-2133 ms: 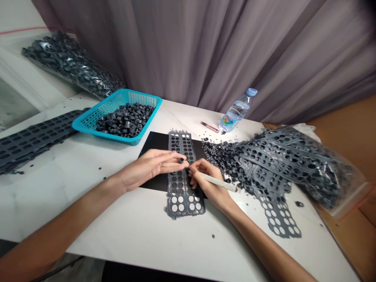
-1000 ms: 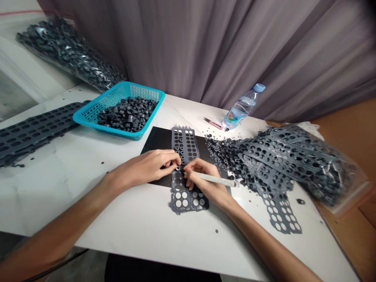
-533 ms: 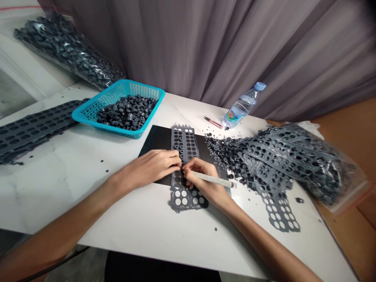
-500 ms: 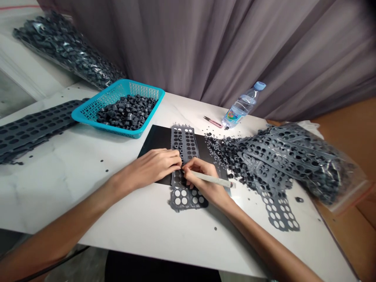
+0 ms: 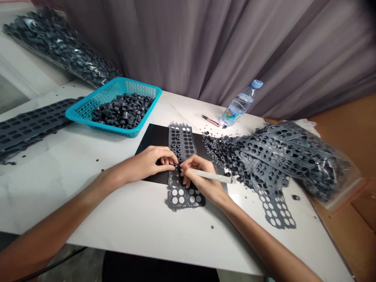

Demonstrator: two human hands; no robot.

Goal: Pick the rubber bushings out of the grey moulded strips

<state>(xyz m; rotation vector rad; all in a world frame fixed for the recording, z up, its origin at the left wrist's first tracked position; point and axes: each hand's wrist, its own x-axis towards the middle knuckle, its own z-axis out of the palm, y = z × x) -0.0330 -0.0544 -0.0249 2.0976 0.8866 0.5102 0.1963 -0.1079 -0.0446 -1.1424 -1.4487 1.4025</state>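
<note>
A dark grey rubber sheet (image 5: pixel 173 181) with rows of round holes lies lengthwise on a black mat (image 5: pixel 149 141). My left hand (image 5: pixel 151 162) is over its left edge, fingers curled, thumb and forefinger closed at a small dark ring (image 5: pixel 175 166). My right hand (image 5: pixel 202 172) grips a whitish pen-shaped tool (image 5: pixel 213 176) like a pencil. The tool's working tip is hidden by my right fingers, close beside that ring. In the sheet's upper left rows several holes hold ring-shaped pieces; holes at its near end show the white table.
A turquoise basket (image 5: pixel 117 131) of rings stands at the left, by stacked sheets (image 5: pixel 35 121) and a full bag (image 5: pixel 61 47). To the right lie loose rings (image 5: pixel 226 152), a bag of punched sheets (image 5: pixel 311 156), pink thread snips (image 5: pixel 210 120) and a water bottle (image 5: pixel 239 103).
My left hand has drawn slightly back to the left, its fingers opening up from the sheet so a ring shows at the tips. My right hand still holds the tool. The view has shifted slightly.
</note>
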